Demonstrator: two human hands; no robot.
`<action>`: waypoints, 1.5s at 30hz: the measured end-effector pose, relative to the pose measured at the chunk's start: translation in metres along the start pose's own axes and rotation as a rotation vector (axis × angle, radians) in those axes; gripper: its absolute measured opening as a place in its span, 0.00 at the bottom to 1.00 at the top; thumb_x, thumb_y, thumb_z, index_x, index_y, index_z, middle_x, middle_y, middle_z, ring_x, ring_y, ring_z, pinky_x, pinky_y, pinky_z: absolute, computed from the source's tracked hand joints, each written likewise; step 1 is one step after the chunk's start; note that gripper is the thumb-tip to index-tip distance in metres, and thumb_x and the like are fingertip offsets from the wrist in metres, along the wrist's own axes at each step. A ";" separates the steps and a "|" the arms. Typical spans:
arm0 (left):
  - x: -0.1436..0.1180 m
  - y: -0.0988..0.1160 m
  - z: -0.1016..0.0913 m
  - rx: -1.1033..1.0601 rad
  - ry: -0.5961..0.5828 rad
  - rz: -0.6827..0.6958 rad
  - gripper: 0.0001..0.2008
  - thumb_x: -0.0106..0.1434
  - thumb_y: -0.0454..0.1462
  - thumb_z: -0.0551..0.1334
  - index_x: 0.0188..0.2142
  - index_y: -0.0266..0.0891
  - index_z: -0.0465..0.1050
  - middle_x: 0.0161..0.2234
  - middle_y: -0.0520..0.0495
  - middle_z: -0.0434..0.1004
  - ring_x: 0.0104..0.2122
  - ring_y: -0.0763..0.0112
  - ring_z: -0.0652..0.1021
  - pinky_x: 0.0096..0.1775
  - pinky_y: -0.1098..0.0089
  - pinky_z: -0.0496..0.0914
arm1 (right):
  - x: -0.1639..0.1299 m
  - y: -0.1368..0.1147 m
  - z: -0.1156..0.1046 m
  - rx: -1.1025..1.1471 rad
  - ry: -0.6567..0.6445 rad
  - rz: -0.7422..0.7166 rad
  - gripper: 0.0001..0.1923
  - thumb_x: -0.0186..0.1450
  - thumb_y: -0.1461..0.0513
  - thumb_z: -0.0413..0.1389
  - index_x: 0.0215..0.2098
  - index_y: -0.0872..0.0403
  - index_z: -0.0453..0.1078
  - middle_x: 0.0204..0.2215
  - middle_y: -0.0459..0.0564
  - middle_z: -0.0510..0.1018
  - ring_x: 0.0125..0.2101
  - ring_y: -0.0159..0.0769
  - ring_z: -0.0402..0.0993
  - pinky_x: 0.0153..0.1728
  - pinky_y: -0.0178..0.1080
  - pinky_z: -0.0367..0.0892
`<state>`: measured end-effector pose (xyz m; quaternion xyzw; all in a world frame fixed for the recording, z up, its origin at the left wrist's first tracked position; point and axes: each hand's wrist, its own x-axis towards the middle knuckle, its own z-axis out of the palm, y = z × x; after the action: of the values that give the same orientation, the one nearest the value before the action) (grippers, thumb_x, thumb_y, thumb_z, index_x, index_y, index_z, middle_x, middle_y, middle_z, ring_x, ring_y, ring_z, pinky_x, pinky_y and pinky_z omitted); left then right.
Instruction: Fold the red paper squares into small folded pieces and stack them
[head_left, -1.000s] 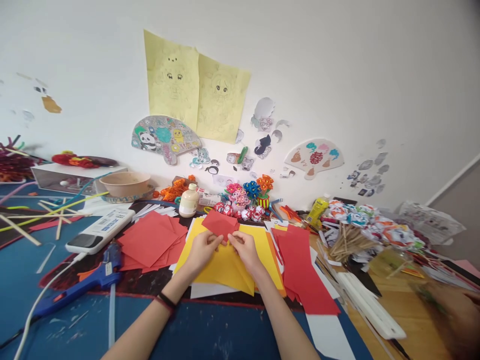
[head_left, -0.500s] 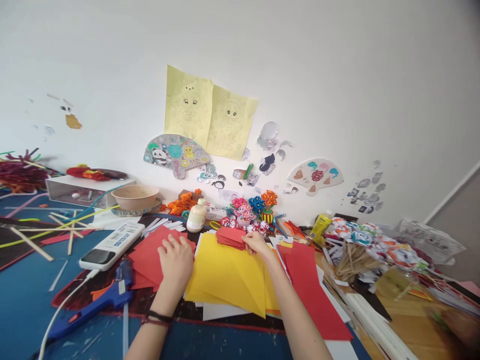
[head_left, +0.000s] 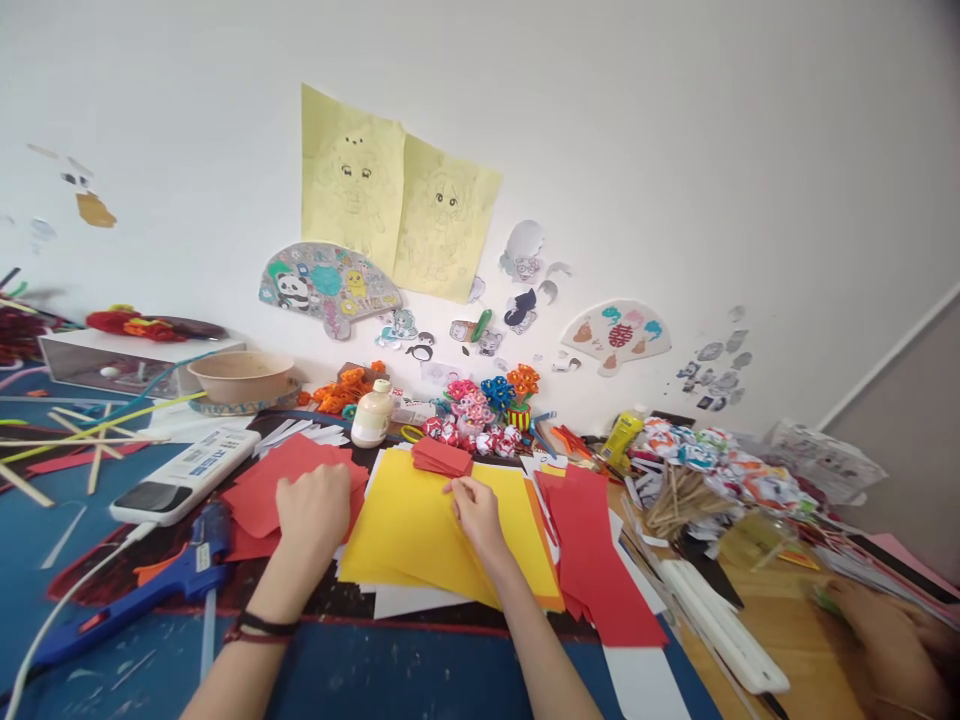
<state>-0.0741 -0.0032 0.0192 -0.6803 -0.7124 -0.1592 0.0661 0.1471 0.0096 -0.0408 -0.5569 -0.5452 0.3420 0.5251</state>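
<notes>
Clearly, the right hand (head_left: 477,512) is the nearer one to the small red paper stack (head_left: 442,458), which lies just beyond its fingertips, at the far edge of the yellow sheets (head_left: 405,540), long axis running left to right. The left hand (head_left: 316,505) is over the near right part of the larger red sheets (head_left: 255,492), its fingers hidden, so its grip cannot be told; the right fingers curl loosely, whether around anything is unclear.
</notes>
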 end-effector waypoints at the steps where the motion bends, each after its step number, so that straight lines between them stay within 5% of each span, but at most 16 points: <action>1: 0.001 0.005 -0.003 -0.033 0.061 0.003 0.18 0.62 0.31 0.47 0.33 0.31 0.76 0.28 0.33 0.78 0.31 0.51 0.78 0.37 0.58 0.63 | 0.000 -0.001 0.000 0.028 -0.019 0.003 0.17 0.60 0.52 0.53 0.30 0.58 0.73 0.13 0.41 0.63 0.14 0.28 0.56 0.15 0.30 0.51; 4: 0.001 0.023 -0.008 -0.359 0.278 0.010 0.19 0.65 0.42 0.48 0.41 0.37 0.75 0.30 0.40 0.79 0.31 0.58 0.77 0.34 0.66 0.63 | -0.002 -0.009 0.001 0.139 -0.086 -0.030 0.20 0.59 0.50 0.55 0.40 0.56 0.73 0.26 0.49 0.74 0.22 0.30 0.66 0.18 0.30 0.58; 6: -0.001 0.036 -0.006 -0.684 0.286 0.034 0.20 0.66 0.47 0.49 0.41 0.38 0.75 0.31 0.45 0.80 0.30 0.64 0.76 0.33 0.71 0.64 | -0.006 -0.016 0.000 0.216 -0.142 -0.084 0.22 0.59 0.49 0.56 0.45 0.54 0.71 0.33 0.51 0.76 0.28 0.33 0.71 0.23 0.30 0.63; 8: -0.003 0.045 -0.001 -0.912 0.230 0.050 0.21 0.65 0.49 0.50 0.38 0.38 0.75 0.31 0.48 0.80 0.31 0.67 0.76 0.33 0.73 0.65 | -0.010 -0.021 -0.001 0.209 -0.186 -0.120 0.20 0.60 0.48 0.56 0.38 0.55 0.72 0.26 0.49 0.75 0.25 0.33 0.70 0.22 0.31 0.62; 12: -0.004 0.052 0.005 -1.212 0.047 -0.016 0.24 0.63 0.53 0.53 0.38 0.36 0.76 0.32 0.47 0.80 0.32 0.65 0.76 0.33 0.71 0.67 | -0.014 -0.025 -0.004 0.062 -0.112 -0.118 0.22 0.60 0.47 0.56 0.19 0.54 0.63 0.11 0.40 0.61 0.12 0.28 0.59 0.14 0.31 0.51; 16: 0.000 0.048 0.003 -1.689 -0.365 -0.061 0.27 0.61 0.54 0.55 0.47 0.34 0.74 0.37 0.41 0.80 0.34 0.61 0.78 0.36 0.66 0.71 | -0.012 -0.027 -0.009 0.080 -0.087 -0.098 0.21 0.61 0.48 0.55 0.20 0.54 0.62 0.10 0.39 0.61 0.11 0.29 0.62 0.14 0.30 0.51; 19: 0.000 0.045 0.000 -1.833 -0.513 -0.025 0.27 0.59 0.51 0.61 0.51 0.35 0.71 0.47 0.38 0.77 0.43 0.58 0.78 0.44 0.63 0.71 | -0.011 -0.028 -0.011 0.092 -0.081 -0.111 0.21 0.61 0.49 0.56 0.20 0.54 0.61 0.09 0.39 0.61 0.10 0.28 0.62 0.13 0.30 0.50; 24: -0.003 0.051 0.000 -1.779 -0.564 0.078 0.28 0.59 0.49 0.61 0.56 0.40 0.66 0.56 0.41 0.69 0.53 0.57 0.72 0.51 0.63 0.68 | -0.011 -0.027 -0.013 0.072 -0.056 -0.142 0.18 0.60 0.49 0.57 0.24 0.54 0.66 0.11 0.41 0.66 0.12 0.30 0.65 0.16 0.31 0.57; 30: -0.010 0.066 0.025 -1.117 -0.206 0.241 0.22 0.63 0.50 0.54 0.48 0.38 0.68 0.42 0.41 0.77 0.41 0.59 0.76 0.42 0.63 0.68 | -0.012 -0.022 -0.007 0.181 -0.197 -0.149 0.21 0.61 0.46 0.54 0.28 0.55 0.69 0.16 0.46 0.73 0.17 0.35 0.72 0.20 0.35 0.67; 35: -0.018 0.074 0.032 -0.761 -0.111 0.234 0.22 0.66 0.51 0.47 0.47 0.37 0.64 0.35 0.41 0.77 0.33 0.58 0.77 0.34 0.66 0.65 | -0.011 -0.022 -0.005 0.298 -0.301 -0.067 0.25 0.61 0.42 0.50 0.27 0.55 0.66 0.15 0.47 0.72 0.16 0.35 0.72 0.22 0.36 0.70; 38: -0.021 0.076 0.029 -0.690 -0.116 0.235 0.22 0.66 0.49 0.47 0.51 0.36 0.62 0.37 0.40 0.76 0.37 0.56 0.77 0.39 0.63 0.64 | -0.012 -0.024 -0.007 0.267 -0.318 -0.066 0.25 0.62 0.42 0.49 0.26 0.55 0.65 0.15 0.46 0.71 0.17 0.34 0.72 0.22 0.35 0.69; 41: -0.020 0.073 0.027 -0.735 -0.141 0.335 0.24 0.62 0.47 0.55 0.54 0.37 0.61 0.45 0.39 0.74 0.44 0.55 0.74 0.43 0.62 0.63 | -0.012 -0.024 -0.010 0.098 -0.172 -0.145 0.22 0.61 0.45 0.54 0.22 0.54 0.61 0.15 0.43 0.67 0.16 0.32 0.68 0.19 0.33 0.64; 45: -0.010 0.063 0.023 -0.990 -0.327 0.413 0.20 0.63 0.49 0.52 0.45 0.38 0.70 0.36 0.44 0.76 0.35 0.64 0.74 0.35 0.69 0.66 | -0.009 -0.022 -0.015 0.017 -0.136 -0.171 0.21 0.61 0.47 0.55 0.20 0.52 0.58 0.13 0.40 0.62 0.15 0.30 0.64 0.16 0.32 0.58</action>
<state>-0.0083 -0.0043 0.0029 -0.7714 -0.4058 -0.3506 -0.3426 0.1540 -0.0057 -0.0182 -0.4796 -0.6221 0.3375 0.5187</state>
